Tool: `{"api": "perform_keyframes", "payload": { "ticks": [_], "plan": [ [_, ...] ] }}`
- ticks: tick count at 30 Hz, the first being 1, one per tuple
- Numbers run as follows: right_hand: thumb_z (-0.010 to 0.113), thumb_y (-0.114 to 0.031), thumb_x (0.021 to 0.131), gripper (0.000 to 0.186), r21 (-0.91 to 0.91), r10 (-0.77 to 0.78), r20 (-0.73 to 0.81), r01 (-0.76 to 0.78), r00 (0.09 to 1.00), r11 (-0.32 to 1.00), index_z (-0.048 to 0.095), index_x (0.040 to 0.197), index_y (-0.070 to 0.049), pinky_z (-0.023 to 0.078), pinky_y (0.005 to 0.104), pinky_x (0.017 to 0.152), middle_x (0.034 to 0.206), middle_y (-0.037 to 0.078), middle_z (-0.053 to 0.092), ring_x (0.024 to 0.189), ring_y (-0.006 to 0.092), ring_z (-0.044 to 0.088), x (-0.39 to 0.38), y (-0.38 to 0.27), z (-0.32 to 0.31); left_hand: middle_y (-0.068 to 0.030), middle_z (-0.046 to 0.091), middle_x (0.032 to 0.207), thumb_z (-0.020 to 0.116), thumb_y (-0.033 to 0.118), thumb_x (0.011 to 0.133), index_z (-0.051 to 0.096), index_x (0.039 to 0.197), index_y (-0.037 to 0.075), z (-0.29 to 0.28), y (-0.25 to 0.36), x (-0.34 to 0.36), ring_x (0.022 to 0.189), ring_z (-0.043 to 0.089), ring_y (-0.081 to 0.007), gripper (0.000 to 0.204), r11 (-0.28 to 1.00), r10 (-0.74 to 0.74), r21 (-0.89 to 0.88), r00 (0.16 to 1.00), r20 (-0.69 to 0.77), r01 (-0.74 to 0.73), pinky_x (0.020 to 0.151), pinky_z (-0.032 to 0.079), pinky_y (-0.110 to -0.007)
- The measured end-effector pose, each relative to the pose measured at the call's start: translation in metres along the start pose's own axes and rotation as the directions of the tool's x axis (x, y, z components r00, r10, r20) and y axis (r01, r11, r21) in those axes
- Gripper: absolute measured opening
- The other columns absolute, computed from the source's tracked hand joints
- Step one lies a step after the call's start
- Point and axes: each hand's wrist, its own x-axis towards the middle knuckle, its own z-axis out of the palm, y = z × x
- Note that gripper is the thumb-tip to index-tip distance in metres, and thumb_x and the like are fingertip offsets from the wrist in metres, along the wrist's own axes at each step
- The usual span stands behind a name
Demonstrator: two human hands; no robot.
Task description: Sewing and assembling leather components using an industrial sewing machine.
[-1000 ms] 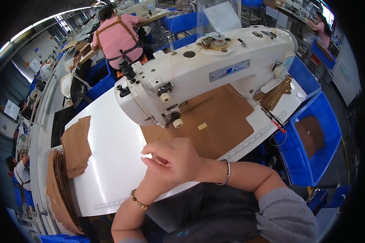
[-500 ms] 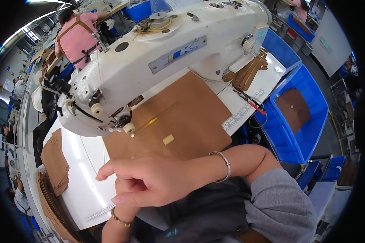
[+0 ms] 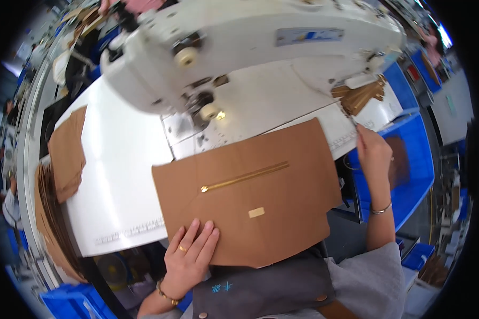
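A brown panel (image 3: 282,234) lies in front of me, its near part over the table edge toward my lap. A gold zipper (image 3: 247,176) runs across it, with a small pale tag (image 3: 256,212) below. My left hand (image 3: 189,260) rests flat on the panel's near left corner, fingers stretched. Off to the right, my right hand (image 3: 375,151) is closed at the ruler's end, where red-handled thread snips lay a moment earlier. Only a thin tip shows beyond its fingertips; the handles are hidden. The white sewing machine (image 3: 239,42) stands behind the panel.
Brown pieces (image 3: 68,154) are stacked on the white table (image 3: 117,175) at left. Brown strips (image 3: 361,97) lie by the machine's right end. A blue bin (image 3: 410,196) holding a brown piece stands at right. Another blue bin (image 3: 77,303) is at lower left.
The panel has come out from under the needle toward me. My hands, close together before, are apart: the left on the panel, the right reaching out to where the snips lay. My view has shifted.
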Motion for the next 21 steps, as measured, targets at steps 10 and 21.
{"api": "perform_keyframes", "payload": {
  "ticks": [10,21],
  "plan": [
    [0.063,-0.008,0.099,0.026,0.565,-0.388,0.129,0.254,0.912,0.785,0.062,0.125,-0.006,0.055,0.0367,0.071,0.102,0.012,0.063,0.087,0.0284,0.068,0.035,-0.141,-0.013,-0.0005,0.072,0.137,0.063,0.015,0.094,0.078,0.123,0.016,0.035,-0.009,-0.02,0.133,0.063,-0.0209,0.033,1.0,0.025,-0.001,0.982,-0.188,-0.026,0.113,0.044,-0.04],
    [0.074,-0.019,0.089,0.03,0.562,-0.765,-0.041,0.648,0.642,0.514,0.065,0.116,-0.011,0.054,0.0382,0.065,0.092,0.005,0.061,0.081,0.024,0.066,0.072,-0.228,0.038,0.0068,0.072,0.136,0.063,0.02,0.098,0.078,0.123,0.022,0.074,-0.025,-0.028,0.131,0.062,-0.0154,0.029,0.986,0.147,0.13,0.918,-0.369,-0.106,0.118,0.037,-0.037]
  ]
}}
